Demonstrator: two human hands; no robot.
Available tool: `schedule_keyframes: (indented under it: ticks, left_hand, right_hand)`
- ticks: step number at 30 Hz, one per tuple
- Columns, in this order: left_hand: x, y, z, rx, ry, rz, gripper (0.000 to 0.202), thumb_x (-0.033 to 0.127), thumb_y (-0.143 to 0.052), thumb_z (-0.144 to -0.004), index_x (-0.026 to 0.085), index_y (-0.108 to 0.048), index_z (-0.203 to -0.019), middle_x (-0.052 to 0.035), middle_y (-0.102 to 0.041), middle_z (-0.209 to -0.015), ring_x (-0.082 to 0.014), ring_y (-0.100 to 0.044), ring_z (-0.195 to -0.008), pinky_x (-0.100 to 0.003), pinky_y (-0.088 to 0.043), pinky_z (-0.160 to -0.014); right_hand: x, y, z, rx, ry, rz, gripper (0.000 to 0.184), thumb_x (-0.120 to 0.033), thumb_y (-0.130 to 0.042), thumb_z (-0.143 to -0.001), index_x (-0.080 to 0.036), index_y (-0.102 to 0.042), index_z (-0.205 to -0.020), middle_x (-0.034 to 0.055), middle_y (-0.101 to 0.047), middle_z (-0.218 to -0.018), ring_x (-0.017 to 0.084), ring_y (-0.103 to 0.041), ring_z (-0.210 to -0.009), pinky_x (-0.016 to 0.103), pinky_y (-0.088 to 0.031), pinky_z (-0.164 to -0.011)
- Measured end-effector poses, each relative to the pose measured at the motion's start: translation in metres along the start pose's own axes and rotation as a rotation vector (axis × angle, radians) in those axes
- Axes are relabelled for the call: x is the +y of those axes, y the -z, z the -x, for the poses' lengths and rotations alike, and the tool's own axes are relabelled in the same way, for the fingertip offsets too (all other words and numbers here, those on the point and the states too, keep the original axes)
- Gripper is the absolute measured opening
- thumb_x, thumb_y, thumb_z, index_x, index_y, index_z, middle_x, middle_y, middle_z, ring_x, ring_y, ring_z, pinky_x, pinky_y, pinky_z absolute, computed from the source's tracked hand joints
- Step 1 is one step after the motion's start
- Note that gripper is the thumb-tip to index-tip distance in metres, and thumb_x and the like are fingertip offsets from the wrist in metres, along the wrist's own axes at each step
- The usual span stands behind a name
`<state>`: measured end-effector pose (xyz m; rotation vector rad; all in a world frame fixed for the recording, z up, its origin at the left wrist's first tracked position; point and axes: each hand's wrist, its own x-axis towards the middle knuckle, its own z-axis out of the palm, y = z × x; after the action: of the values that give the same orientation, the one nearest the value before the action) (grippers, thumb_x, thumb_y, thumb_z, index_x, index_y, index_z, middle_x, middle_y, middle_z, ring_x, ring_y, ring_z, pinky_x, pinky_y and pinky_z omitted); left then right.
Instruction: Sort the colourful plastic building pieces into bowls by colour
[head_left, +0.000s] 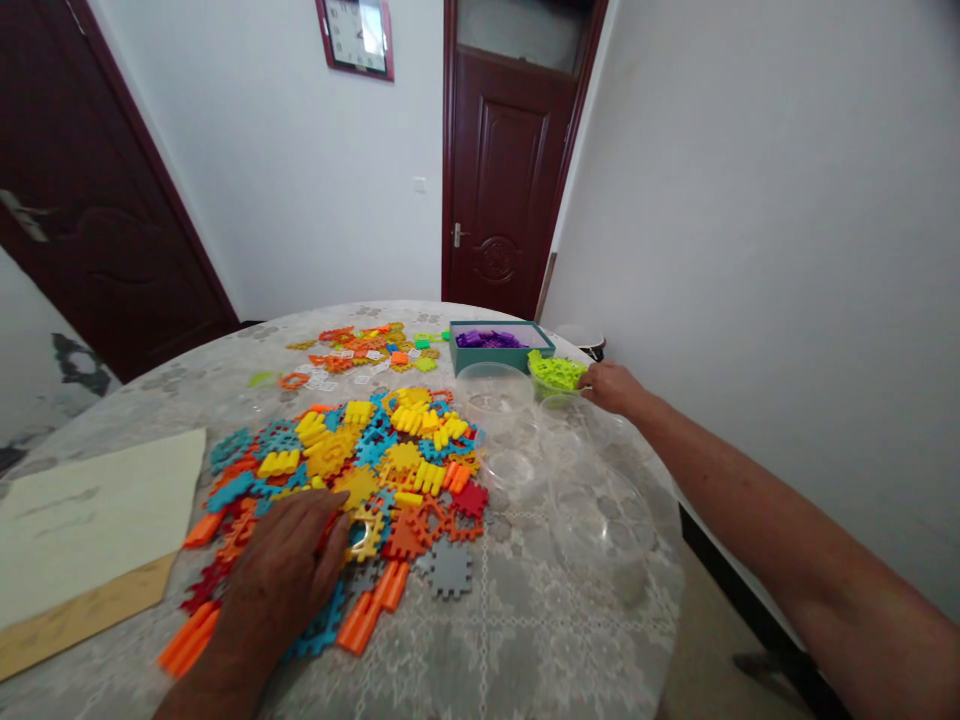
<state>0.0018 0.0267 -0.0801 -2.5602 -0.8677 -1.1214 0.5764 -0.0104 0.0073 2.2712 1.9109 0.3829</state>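
A loose pile of plastic gear-shaped building pieces in yellow, blue, orange, red and grey point(352, 480) covers the middle of the table. My left hand point(289, 570) lies on the near left part of this pile, fingers extended over the pieces and thumb apart, beside a yellow square piece with a round hole point(366, 535). Out to the far right, my right hand point(616, 388) has its fingers closed at the right rim of a clear plastic bowl point(551, 388). Lime green pieces point(559, 370) heap up in that bowl. The fingertips there are partly hidden.
Beside the bowl stands a teal box point(491, 358) with purple pieces. Clear plastic containers point(600, 525) stand on the right side. Farther back lie orange and yellow pieces with small white cards point(360, 355). Paper on a board point(105, 520) lies left. The table's right edge curves nearby.
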Motion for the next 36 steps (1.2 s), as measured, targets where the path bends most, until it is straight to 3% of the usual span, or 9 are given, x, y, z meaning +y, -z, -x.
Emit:
schedule_keyframes:
  ticks: [7,14,21,26,31,36]
  left_hand:
    - [0.002,0.001,0.003,-0.033,0.041,0.006,0.018,0.027,-0.059,-0.1,0.02,-0.064,-0.115,-0.0111,-0.072,-0.106,-0.0289,-0.068,-0.103,-0.048,-0.054,-0.097]
    - [0.003,0.001,0.004,-0.039,0.039,0.003,0.018,0.026,-0.059,-0.1,0.019,-0.064,-0.115,-0.0112,-0.073,-0.106,-0.0286,-0.068,-0.102,-0.048,-0.054,-0.096]
    - [0.003,-0.001,0.004,-0.055,0.046,0.022,0.016,0.025,-0.058,-0.1,0.019,-0.065,-0.113,-0.0107,-0.073,-0.105,-0.0273,-0.069,-0.101,-0.047,-0.054,-0.096]
    - [0.005,0.0,0.003,-0.059,0.062,0.033,0.015,0.027,-0.059,-0.099,0.021,-0.066,-0.11,-0.0097,-0.074,-0.104,-0.0274,-0.069,-0.1,-0.047,-0.055,-0.097]
    - [0.007,0.001,0.002,-0.059,0.083,0.04,0.016,0.027,-0.058,-0.099,0.021,-0.067,-0.111,-0.0101,-0.074,-0.104,-0.0278,-0.069,-0.102,-0.047,-0.054,-0.098]
    - [0.011,0.004,-0.001,-0.031,0.103,0.032,0.02,0.026,-0.057,-0.099,0.02,-0.065,-0.117,-0.0111,-0.073,-0.108,-0.029,-0.068,-0.106,-0.049,-0.055,-0.1]
  right_hand:
    - [-0.002,-0.004,-0.011,-0.044,0.036,0.073,0.032,-0.037,-0.057,-0.098,-0.024,-0.081,-0.115,0.0142,-0.074,-0.116,0.03,-0.064,-0.111,0.035,-0.047,-0.087]
    - [-0.006,-0.004,-0.013,-0.046,0.117,0.132,0.031,-0.031,-0.05,-0.103,-0.016,-0.076,-0.112,0.0164,-0.068,-0.116,0.025,-0.067,-0.103,0.031,-0.047,-0.081]
    - [-0.011,-0.002,-0.003,-0.009,0.054,0.154,0.035,-0.03,-0.037,-0.109,-0.015,-0.067,-0.115,0.0181,-0.064,-0.127,0.022,-0.07,-0.094,0.027,-0.047,-0.072]
    - [-0.01,0.005,0.0,-0.022,-0.013,0.16,0.027,-0.026,-0.042,-0.107,-0.015,-0.064,-0.117,0.0177,-0.069,-0.12,0.023,-0.072,-0.096,0.028,-0.049,-0.073]
    - [-0.01,0.025,0.005,-0.004,-0.064,0.178,0.026,-0.022,-0.042,-0.106,-0.013,-0.064,-0.117,0.0193,-0.071,-0.114,0.027,-0.074,-0.096,0.03,-0.05,-0.072]
    - [-0.028,0.07,0.028,0.11,-0.043,0.247,0.027,-0.019,-0.038,-0.105,-0.014,-0.062,-0.116,0.0189,-0.072,-0.11,0.029,-0.073,-0.091,0.032,-0.045,-0.066]
